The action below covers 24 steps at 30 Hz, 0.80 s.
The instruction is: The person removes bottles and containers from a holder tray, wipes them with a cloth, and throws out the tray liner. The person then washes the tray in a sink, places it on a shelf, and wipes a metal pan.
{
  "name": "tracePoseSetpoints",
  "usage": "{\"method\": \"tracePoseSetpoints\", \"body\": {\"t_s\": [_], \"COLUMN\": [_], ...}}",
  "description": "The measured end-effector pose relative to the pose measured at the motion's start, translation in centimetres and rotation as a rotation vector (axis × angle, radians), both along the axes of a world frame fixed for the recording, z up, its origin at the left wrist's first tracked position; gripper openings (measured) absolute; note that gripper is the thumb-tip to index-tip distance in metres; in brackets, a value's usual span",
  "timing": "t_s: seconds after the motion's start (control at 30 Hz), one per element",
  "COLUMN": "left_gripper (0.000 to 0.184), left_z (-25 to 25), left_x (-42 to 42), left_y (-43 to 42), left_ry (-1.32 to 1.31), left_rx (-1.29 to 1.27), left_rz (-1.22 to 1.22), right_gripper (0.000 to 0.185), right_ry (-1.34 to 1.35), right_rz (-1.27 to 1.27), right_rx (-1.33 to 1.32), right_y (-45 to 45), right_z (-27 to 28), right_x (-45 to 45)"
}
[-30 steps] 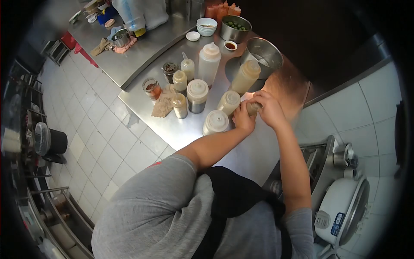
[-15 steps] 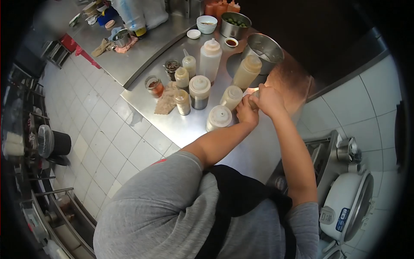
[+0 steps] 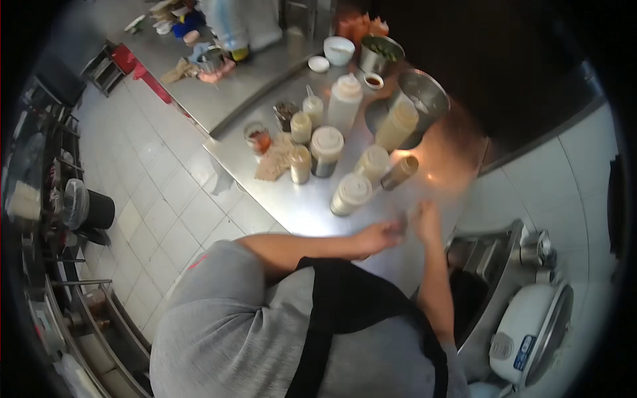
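My left hand is over the steel table's near edge, blurred by motion. Close by on its right, my right hand is also smeared, so its fingers do not read clearly. Just beyond both hands, untouched, a small brownish bottle leans in view. Beside it are a white-lidded squeeze bottle and a pale yellow one. A taller yellowish bottle stands behind them, near a large steel pot.
Left on the steel table are more squeeze bottles, a cloth and a jar with red contents. Farther back sit bowls and a pot of green items. A white rice cooker is at lower right.
Both hands have left the small brownish bottle, which now stands free, and have drawn back toward my body. The view has shifted slightly.
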State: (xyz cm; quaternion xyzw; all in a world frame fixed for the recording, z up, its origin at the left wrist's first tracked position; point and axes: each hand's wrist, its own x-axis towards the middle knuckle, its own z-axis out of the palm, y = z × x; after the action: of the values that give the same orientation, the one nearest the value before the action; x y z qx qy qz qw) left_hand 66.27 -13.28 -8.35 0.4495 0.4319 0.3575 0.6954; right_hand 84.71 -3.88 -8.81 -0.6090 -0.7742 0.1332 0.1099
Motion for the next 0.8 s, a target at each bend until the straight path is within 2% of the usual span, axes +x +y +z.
{"method": "tracePoseSetpoints", "body": {"t_s": [0.03,0.07,0.1,0.13,0.17,0.2,0.23,0.3,0.37,0.4,0.5,0.57,0.6,0.7,0.73,0.8], "left_gripper": [0.029,0.024,0.019,0.017,0.016,0.023,0.032,0.076,0.094,0.104,0.111,0.11,0.101,0.091,0.085,0.086], "left_z": [-0.4,-0.2,0.1,0.0,-0.3,-1.0,-1.7,-1.9,-3.0,-3.9,-5.0,-4.8,-4.4,-3.6,-3.1,-1.0], "left_x": [-2.5,-5.3,-8.0,-10.1,-11.8,-13.2,-14.3,-15.0,-14.3,-13.8,-12.1,-11.8,-11.8,-12.0,-12.1,-12.9], "left_y": [-0.9,-1.9,-2.7,-3.5,-4.3,-4.9,-5.4,-5.6,-4.5,-3.8,-2.3,-2.2,-2.3,-1.3,-1.2,-1.4], "left_ry": [0.026,0.046,0.071,0.204,0.327,0.362,0.395,0.52,0.57,0.581,0.413,0.272,0.276,0.39,0.191,0.161], "left_rx": [0.17,0.201,0.232,0.237,0.233,0.326,0.416,0.482,0.753,0.782,0.713,0.696,0.702,0.679,0.712,0.792], "left_rz": [-0.12,-0.146,-0.166,-0.058,0.053,0.161,0.263,0.271,0.373,0.349,0.392,0.439,0.467,0.233,0.185,0.127], "right_gripper": [0.036,0.033,0.038,0.043,0.047,0.052,0.057,0.066,0.079,0.085,0.094,0.089,0.086,0.071,0.068,0.061], "right_ry": [-0.034,-0.101,-0.026,0.048,0.059,0.07,0.214,0.49,0.649,0.728,0.417,0.405,0.393,0.6,0.684,0.842], "right_rz": [0.03,0.058,0.063,0.072,0.115,0.153,0.185,0.242,0.251,0.255,0.259,0.309,0.329,0.249,0.208,0.124], "right_rx": [-0.02,0.046,0.051,0.048,0.199,0.348,0.313,0.219,0.199,0.189,0.195,0.259,0.284,0.361,0.302,0.172], "right_y": [-0.3,-1.0,-1.4,-1.6,-2.4,-3.5,-4.0,-5.8,-8.0,-8.5,-8.8,-9.6,-9.8,-10.0,-10.1,-10.4], "right_z": [-2.6,-3.8,-4.7,-5.4,-4.6,-2.3,-0.8,1.9,5.0,6.0,6.1,6.0,6.0,6.0,6.5,8.4], "right_x": [0.2,0.1,0.3,0.2,-0.5,-1.9,-3.7,-7.6,-12.5,-14.4,-16.2,-16.5,-16.7,-17.6,-17.7,-17.6]}}
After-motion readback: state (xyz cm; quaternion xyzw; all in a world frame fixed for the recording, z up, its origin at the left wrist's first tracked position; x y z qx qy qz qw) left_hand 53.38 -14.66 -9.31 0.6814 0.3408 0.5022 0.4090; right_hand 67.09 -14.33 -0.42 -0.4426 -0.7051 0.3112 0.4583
